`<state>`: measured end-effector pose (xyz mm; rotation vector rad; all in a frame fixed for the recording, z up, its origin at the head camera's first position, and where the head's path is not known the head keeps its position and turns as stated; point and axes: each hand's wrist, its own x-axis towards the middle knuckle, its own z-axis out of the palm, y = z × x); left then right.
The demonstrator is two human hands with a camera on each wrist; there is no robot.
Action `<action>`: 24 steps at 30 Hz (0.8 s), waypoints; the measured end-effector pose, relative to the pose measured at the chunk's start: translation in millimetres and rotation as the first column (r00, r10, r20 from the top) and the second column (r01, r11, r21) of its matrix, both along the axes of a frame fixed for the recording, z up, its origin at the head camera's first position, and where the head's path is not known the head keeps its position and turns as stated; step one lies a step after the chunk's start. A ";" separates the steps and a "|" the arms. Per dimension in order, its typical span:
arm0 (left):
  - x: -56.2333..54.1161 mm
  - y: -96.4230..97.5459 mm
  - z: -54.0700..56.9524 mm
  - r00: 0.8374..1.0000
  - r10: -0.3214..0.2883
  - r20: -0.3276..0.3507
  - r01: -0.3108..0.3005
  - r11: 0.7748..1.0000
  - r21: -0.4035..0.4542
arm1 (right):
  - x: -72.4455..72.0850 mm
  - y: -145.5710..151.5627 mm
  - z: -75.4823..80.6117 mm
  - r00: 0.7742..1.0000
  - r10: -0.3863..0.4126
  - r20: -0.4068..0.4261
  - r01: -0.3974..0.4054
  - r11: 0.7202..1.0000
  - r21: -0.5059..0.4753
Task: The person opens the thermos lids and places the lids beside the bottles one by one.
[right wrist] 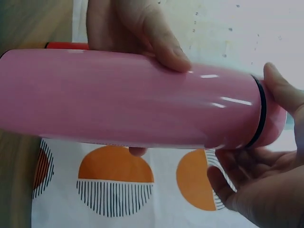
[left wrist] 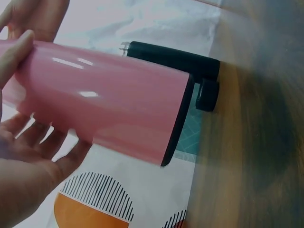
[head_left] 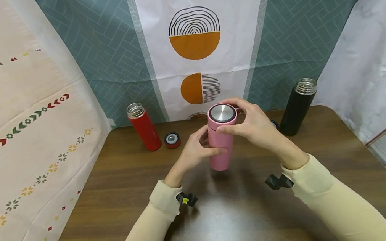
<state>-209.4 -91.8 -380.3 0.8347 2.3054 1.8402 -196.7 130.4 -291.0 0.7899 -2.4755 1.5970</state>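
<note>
A pink thermos bottle (head_left: 219,157) stands upright in front of me, its base seeming to hover just above the table. My left hand (head_left: 194,151) grips the middle of its body, thumb on the near side. Up at the top, my right hand (head_left: 253,124) holds the pink lid (head_left: 222,113), which has a silver disc and sits on the bottle. The right wrist view shows the thumb and fingers on either side of the lid (right wrist: 274,118), past a dark ring. In the left wrist view the bottle's dark base rim (left wrist: 178,121) is apart from the wood.
At the back left stands a lidless red bottle (head_left: 145,130), with a red lid (head_left: 172,140) beside it. A lidless black bottle (head_left: 296,109) stands at the back right, its black lid (left wrist: 207,95) close by. Patterned cloths (head_left: 103,36) hang behind the wooden table (head_left: 117,203).
</note>
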 end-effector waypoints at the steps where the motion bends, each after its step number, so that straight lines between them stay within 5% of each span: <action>1: -0.3 -0.8 -0.2 1.000 -0.009 -0.001 0.009 1.000 -0.006 | -1.1 1.1 0.4 1.000 0.013 0.001 -0.013 1.000 0.000; 5: -0.5 -2.8 -0.7 0.998 -0.059 0.008 0.060 0.998 -0.022 | -7.9 8.0 2.5 0.987 0.153 0.043 -0.152 0.988 -0.026; 8: -0.3 -2.4 -1.6 0.996 -0.089 0.009 0.089 0.996 -0.014 | -13.2 14.2 3.0 0.949 0.293 0.115 -0.286 0.955 -0.079; 11: 0.0 -0.2 -2.6 0.996 -0.090 0.013 0.090 0.996 0.012 | -14.7 17.9 1.8 0.922 0.348 0.169 -0.333 0.936 -0.115; 18: 1.1 3.4 -2.6 0.999 0.033 -0.011 -0.033 0.999 0.003 | -4.6 7.1 -3.1 0.987 0.131 0.090 -0.126 0.990 -0.062; 24: 1.7 3.8 -3.0 0.998 0.053 -0.024 -0.054 0.999 -0.008 | 3.3 -4.8 -4.3 0.999 -0.024 0.033 0.026 0.998 -0.054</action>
